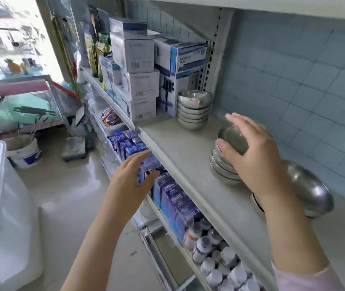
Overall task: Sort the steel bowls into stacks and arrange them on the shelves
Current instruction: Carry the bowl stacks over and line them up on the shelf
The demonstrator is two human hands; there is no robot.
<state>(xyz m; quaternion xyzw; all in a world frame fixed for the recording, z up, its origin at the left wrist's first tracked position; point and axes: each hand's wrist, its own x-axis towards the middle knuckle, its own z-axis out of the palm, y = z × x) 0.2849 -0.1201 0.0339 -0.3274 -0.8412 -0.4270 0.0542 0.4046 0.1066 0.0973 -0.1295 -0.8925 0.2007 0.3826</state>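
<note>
On the white shelf (pixel 180 143), the right hand (pixel 253 156) spreads open over a short stack of steel bowls (pixel 223 166), palm above the top bowl. A taller bowl stack (pixel 193 109) stands beside white boxes (pixel 140 80). A larger steel bowl (pixel 310 187) lies behind the right wrist. The left hand (pixel 133 177) hangs open near blue packets (pixel 175 196) on the shelf below.

Print on the boxes (pixel 140 59) seems too blurred to read.

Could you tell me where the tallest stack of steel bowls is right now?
The tallest stack stands at the back of the grey shelf, right beside the boxes.
</note>
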